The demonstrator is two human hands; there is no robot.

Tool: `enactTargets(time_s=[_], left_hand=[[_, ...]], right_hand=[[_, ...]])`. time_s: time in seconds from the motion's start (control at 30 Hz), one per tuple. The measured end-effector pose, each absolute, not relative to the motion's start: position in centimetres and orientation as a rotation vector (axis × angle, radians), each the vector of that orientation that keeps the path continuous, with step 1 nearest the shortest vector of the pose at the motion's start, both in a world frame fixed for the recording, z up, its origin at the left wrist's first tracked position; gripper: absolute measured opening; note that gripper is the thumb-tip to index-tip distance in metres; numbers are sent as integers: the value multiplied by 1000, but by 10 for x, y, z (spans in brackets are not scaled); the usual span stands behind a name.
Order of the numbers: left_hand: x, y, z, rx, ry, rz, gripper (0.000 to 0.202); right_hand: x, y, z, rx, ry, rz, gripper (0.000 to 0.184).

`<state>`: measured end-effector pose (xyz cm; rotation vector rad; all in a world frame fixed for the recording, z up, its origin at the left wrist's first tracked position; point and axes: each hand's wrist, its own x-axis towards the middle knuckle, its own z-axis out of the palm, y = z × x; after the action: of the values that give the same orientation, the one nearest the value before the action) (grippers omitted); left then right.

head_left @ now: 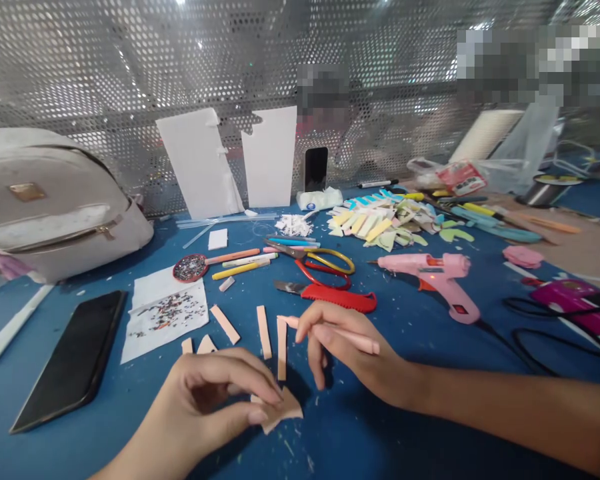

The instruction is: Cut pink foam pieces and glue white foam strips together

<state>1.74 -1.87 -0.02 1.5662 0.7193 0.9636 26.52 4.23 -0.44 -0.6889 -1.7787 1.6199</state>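
My left hand (215, 400) pinches a small peach foam piece (283, 412) against the blue table (380, 427) near the front edge. My right hand (345, 343) is curled around a peach-pink pen or stick (353, 339), its tip pointing left toward several peach foam strips (263, 330) lying side by side on the table. The two hands are close together, just in front of the strips.
Red-handled scissors (330, 293), a pink glue gun (437, 277) and its black cord lie behind my right hand. A black phone (73, 360), glitter on white paper (165, 313), a beige backpack (55, 207), markers and a pile of coloured foam cuttings (380, 223) surround the spot.
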Motion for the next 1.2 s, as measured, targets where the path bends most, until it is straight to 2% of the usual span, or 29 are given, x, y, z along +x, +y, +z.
enactTargets(time_s=[0.37, 0.57, 0.77, 0.87, 1.0, 1.2], left_hand=[[7, -15, 14, 2141, 1009, 1089, 22], [-11, -11, 2, 2607, 1161, 936, 23], [-19, -4, 8, 2955, 1171, 773, 25], [-17, -3, 8, 2903, 1225, 803, 23], [-12, -4, 6, 2532, 1187, 980, 18], [-7, -5, 10, 2155, 1212, 905, 17]], right_hand=[[264, 42, -5, -696, -1782, 1590, 26], [265, 43, -5, -705, -1792, 1586, 23], [265, 44, -5, -706, -1797, 1580, 25], [265, 44, -8, -706, -1796, 1593, 24], [265, 44, -10, -645, -1842, 1616, 22], [263, 43, -6, -605, -1904, 1587, 20]])
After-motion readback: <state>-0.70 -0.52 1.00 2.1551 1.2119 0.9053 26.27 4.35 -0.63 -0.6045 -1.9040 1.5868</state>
